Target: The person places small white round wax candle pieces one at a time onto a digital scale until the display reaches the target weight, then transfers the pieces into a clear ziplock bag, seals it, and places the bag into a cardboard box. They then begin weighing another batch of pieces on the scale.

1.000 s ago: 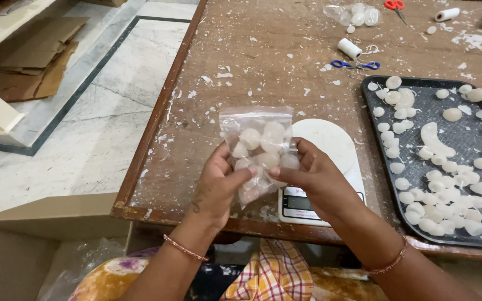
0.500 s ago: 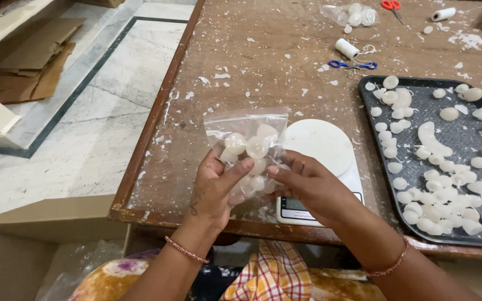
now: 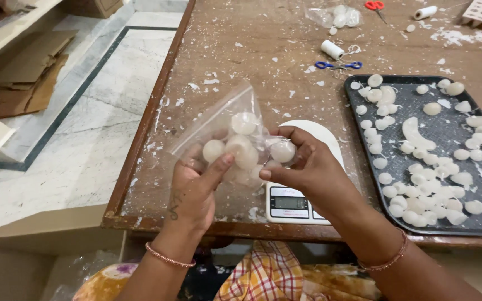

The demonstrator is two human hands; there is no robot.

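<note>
A clear plastic bag [image 3: 227, 120] filled with several round white wax pieces is held up above the front of the wooden table [image 3: 263, 50]. My left hand [image 3: 196, 187] grips its lower left side, thumb pressed on the pieces. My right hand [image 3: 302, 164] pinches the bag's right side. Just behind and under the hands sits a small white digital scale [image 3: 299, 203]. To the right lies a dark tray [image 3: 447, 223] scattered with several white wax pieces.
Blue-handled scissors [image 3: 338, 65] and a white thread spool [image 3: 332, 49] lie mid-table. Another clear bag of white pieces [image 3: 336, 15], red scissors [image 3: 374, 5] and a second spool [image 3: 425, 12] sit at the far edge. Tiled floor and flattened cardboard [image 3: 23, 78] are left.
Both hands have turned and lifted the bag, so that its open end now points up and to the left. The pieces have bunched between the fingers.
</note>
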